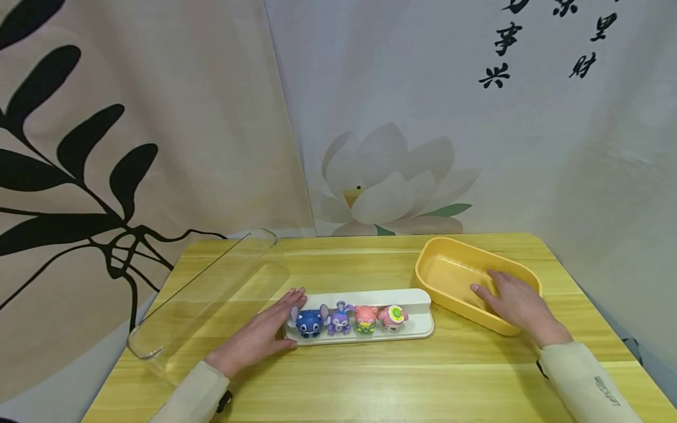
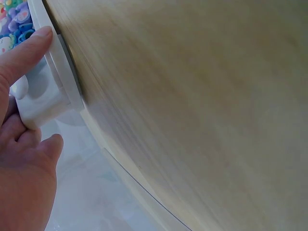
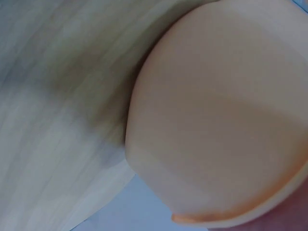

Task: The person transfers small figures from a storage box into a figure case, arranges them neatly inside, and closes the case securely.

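Note:
Several small toy figures stand in a row on a white display stand [image 1: 365, 298] in the head view: a dark blue big-eared one [image 1: 309, 322], a purple one [image 1: 339, 320], a pink one [image 1: 366, 318] and a pink one with a yellow-green disc [image 1: 394, 317]. My left hand [image 1: 259, 335] holds the stand's left end, thumb along the front edge and fingers at the back. My right hand [image 1: 515, 305] reaches over the near rim into a yellow tray [image 1: 449, 267], thumb apart from the fingers. No thing shows in that hand; some of its fingertips are hidden.
A long clear plastic cover [image 1: 211, 294] lies slantwise at the table's left, reaching over its left edge. The wooden table [image 1: 359, 382] ends at the back against a printed cloth [image 1: 391, 117] with a lotus and black characters.

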